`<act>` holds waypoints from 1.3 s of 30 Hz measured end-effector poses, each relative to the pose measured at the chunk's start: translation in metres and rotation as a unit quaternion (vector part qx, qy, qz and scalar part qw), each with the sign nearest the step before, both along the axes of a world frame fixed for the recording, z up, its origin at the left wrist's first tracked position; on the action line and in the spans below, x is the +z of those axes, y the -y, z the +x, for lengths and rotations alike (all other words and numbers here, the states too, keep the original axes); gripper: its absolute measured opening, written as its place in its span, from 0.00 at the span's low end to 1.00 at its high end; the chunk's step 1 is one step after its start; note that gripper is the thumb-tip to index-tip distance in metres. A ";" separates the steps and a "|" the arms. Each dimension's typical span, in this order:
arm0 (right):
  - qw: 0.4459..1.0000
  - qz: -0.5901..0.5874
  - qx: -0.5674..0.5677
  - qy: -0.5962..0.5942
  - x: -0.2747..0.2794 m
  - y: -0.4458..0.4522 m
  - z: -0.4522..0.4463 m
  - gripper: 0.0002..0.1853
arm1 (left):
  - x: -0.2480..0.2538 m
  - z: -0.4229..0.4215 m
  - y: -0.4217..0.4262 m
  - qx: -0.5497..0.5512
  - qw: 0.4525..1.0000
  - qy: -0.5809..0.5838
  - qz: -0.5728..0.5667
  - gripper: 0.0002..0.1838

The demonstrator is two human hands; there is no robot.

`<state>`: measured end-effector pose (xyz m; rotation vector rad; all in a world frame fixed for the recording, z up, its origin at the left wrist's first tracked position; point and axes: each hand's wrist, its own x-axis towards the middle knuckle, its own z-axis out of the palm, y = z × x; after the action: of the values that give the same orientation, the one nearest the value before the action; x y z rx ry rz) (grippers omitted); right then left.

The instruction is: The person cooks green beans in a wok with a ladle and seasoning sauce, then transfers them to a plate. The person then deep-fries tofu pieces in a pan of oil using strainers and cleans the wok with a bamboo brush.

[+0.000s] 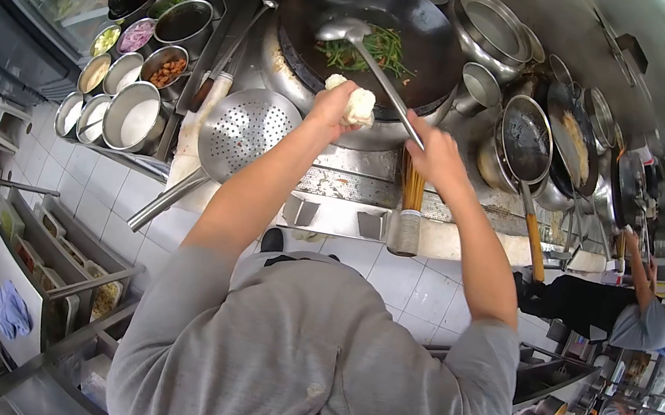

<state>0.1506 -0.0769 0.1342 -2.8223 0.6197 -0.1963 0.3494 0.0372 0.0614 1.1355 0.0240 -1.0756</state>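
Note:
A dark wok point(300, 31) holds chopped green vegetables point(386, 48) in its bottom. My left hand point(333, 111) is closed on a folded white cloth point(359, 106) at the wok's near rim. Its fingers are partly hidden by the cloth. In my right hand point(439, 157) is the handle of a metal ladle point(382, 80), whose bowl is inside the wok, at the left edge of the greens. The handle slants down to the right, from the bowl to my right hand.
At the left stand metal containers point(135, 117) of ingredients. A perforated strainer point(246, 133) lies left of the wok, its handle towards me. A bamboo brush point(410, 207) and a long-handled strainer point(524, 143) are at the right. A co-worker point(639, 320) stands far right.

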 end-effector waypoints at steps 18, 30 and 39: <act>0.880 0.429 -0.193 -0.062 0.169 -0.068 -0.129 0.31 | 0.067 -0.039 -0.017 0.060 0.989 -0.129 -0.036 0.12; 0.943 0.309 -0.117 0.025 0.093 -0.056 -0.086 0.29 | 0.046 -0.074 -0.043 0.122 0.983 -0.116 -0.074 0.08; 0.904 0.365 -0.206 0.084 0.046 -0.032 -0.082 0.32 | -0.012 0.004 0.015 0.036 0.998 -0.055 -0.019 0.11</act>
<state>0.0688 -0.0450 0.1806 -1.9141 0.9945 -0.2191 0.3539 0.0221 0.0494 1.0328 0.1288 -1.0688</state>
